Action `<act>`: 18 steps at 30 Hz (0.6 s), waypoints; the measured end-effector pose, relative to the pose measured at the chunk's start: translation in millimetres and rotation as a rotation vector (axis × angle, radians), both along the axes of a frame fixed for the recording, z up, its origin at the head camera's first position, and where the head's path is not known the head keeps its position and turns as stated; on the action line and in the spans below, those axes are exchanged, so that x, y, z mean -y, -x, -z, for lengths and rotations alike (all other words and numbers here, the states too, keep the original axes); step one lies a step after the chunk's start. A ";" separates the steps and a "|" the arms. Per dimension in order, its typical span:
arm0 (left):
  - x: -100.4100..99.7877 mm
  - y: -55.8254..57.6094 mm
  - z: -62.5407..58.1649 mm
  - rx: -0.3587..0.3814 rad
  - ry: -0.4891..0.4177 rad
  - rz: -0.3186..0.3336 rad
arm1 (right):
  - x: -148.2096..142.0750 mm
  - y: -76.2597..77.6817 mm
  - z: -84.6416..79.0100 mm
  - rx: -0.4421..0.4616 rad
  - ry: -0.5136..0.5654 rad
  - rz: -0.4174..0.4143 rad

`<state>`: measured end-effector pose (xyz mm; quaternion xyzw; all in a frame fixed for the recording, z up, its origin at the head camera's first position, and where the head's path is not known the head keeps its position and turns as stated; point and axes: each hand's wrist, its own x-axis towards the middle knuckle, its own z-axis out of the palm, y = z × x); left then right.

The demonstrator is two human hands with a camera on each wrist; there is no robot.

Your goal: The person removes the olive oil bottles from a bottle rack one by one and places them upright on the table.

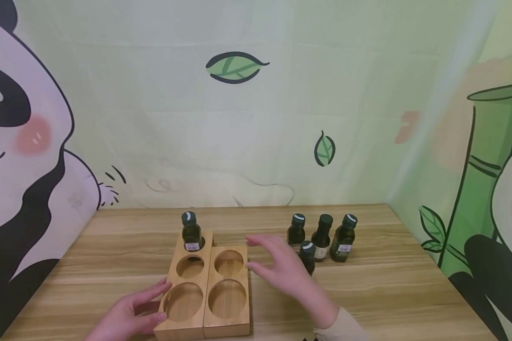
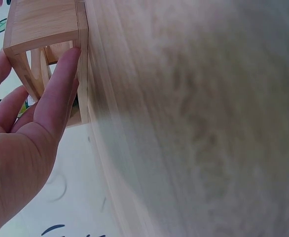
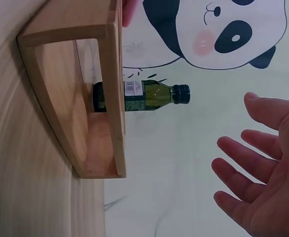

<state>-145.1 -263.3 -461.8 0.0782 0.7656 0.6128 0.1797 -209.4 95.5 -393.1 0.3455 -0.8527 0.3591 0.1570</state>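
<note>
Two wooden holders with round holes stand side by side, the left holder (image 1: 198,307) and the right holder (image 1: 246,310). A small dark green bottle (image 1: 191,232) with a black cap stands upright in the left holder's rear hole; the right wrist view shows this bottle (image 3: 157,96) sideways. My left hand (image 1: 130,310) touches the left holder's outer side, thumb near the front rim; in its wrist view the fingers (image 2: 60,86) lie along the open side. My right hand (image 1: 283,265) hovers just right of the right holder, fingers spread and holding nothing.
Right of my right hand stand several similar bottles: one bottle (image 1: 343,239) at the right, a slimmer bottle (image 1: 322,239), another bottle (image 1: 296,229), and a nearer bottle (image 1: 308,255) partly behind my wrist. A panda-print cloth (image 1: 239,142) hangs behind the wooden table (image 1: 388,293).
</note>
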 end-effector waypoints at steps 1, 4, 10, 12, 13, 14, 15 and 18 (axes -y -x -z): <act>0.1 0.0 0.2 0.000 -0.002 0.002 | 2.3 0.7 1.2 0.013 0.001 -0.001; 0.6 -0.3 0.5 0.006 -0.008 0.002 | 9.3 2.7 3.5 0.049 0.005 -0.005; 0.9 -0.4 1.0 -0.015 -0.002 0.005 | 24.1 7.4 4.8 0.113 0.017 -0.026; 0.7 -0.5 0.9 -0.022 0.002 0.006 | 29.3 8.9 4.4 0.134 0.020 -0.031; 0.6 -0.7 0.5 -0.023 0.003 0.006 | 31.9 9.7 3.8 0.144 0.018 -0.032; 0.5 -0.9 0.4 -0.020 0.004 0.005 | 34.4 10.5 3.3 0.156 0.017 -0.033; 0.4 -1.0 -0.1 -0.016 0.006 0.003 | 37.0 11.4 2.7 0.169 0.017 -0.035; -0.4 -0.8 -1.7 0.007 0.011 -0.004 | 44.2 14.3 1.0 0.192 0.023 -0.045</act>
